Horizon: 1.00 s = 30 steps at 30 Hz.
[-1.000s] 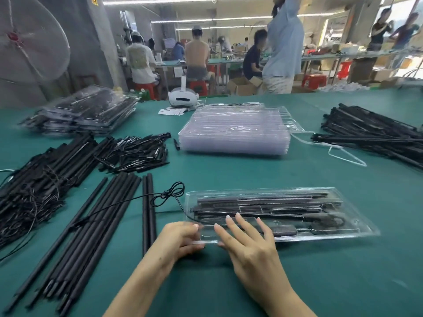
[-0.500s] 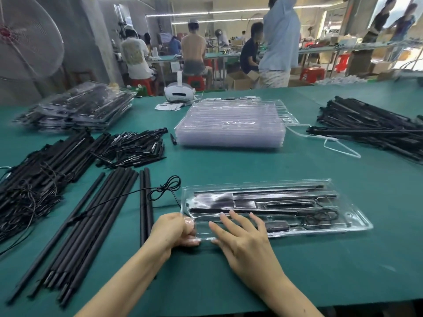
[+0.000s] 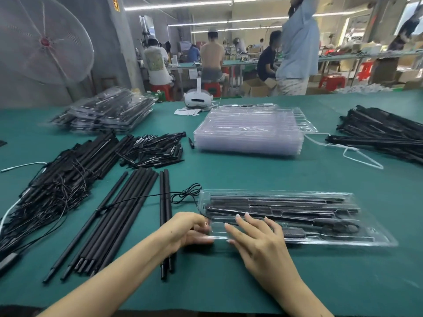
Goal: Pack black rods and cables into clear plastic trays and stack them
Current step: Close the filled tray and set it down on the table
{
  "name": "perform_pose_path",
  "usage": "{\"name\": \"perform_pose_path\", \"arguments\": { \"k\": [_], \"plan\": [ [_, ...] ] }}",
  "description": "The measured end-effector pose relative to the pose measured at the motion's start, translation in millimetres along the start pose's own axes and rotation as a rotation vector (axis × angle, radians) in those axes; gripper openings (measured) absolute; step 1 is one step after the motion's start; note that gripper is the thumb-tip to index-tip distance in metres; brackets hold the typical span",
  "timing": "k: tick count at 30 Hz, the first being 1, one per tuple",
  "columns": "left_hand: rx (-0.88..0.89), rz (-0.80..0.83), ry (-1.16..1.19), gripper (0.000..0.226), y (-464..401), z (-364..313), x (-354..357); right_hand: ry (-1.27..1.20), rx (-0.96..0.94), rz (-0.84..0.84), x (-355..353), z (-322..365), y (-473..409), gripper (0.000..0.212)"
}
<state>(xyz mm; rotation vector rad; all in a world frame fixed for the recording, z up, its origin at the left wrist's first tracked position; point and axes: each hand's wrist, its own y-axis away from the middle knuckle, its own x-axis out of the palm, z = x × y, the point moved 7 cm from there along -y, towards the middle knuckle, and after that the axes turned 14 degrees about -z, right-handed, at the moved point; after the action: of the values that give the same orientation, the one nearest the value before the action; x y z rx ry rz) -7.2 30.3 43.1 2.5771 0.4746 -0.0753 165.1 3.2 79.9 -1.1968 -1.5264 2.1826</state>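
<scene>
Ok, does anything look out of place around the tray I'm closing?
One thing: a thin black cable trails out of the left end of the clear tray, looping across the loose rods instead of sitting inside. The left hand grips that end; the right hand presses flat on the lid. Nothing looks spilled or damaged.

A teal-green counter (image 3: 251, 175) carries black rods (image 3: 119, 216), black cables (image 3: 45, 197), a clear tray (image 3: 377, 239) holding black parts, a clear stack of empty trays (image 3: 249, 133), a white headset (image 3: 198, 100) and red stools (image 3: 332, 81) beyond.
</scene>
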Motion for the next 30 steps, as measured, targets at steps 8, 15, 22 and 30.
{"name": "perform_pose_path", "arguments": {
  "k": [8,15,22,30],
  "plan": [
    [-0.004,-0.034,-0.033,0.01,-6,2,-1,0.001,-0.021,0.039,1,1,0,0.034],
    [-0.019,-0.093,-0.052,0.013,-9,2,2,0.004,-0.032,0.037,3,2,0,0.032],
    [-0.1,-0.08,-0.047,0.012,-5,1,3,0.033,-0.061,0.015,3,3,0,0.031],
    [-0.192,0.01,0.162,0.017,7,-5,6,0.095,-0.317,0.009,16,43,-30,0.023]
  ]
}}
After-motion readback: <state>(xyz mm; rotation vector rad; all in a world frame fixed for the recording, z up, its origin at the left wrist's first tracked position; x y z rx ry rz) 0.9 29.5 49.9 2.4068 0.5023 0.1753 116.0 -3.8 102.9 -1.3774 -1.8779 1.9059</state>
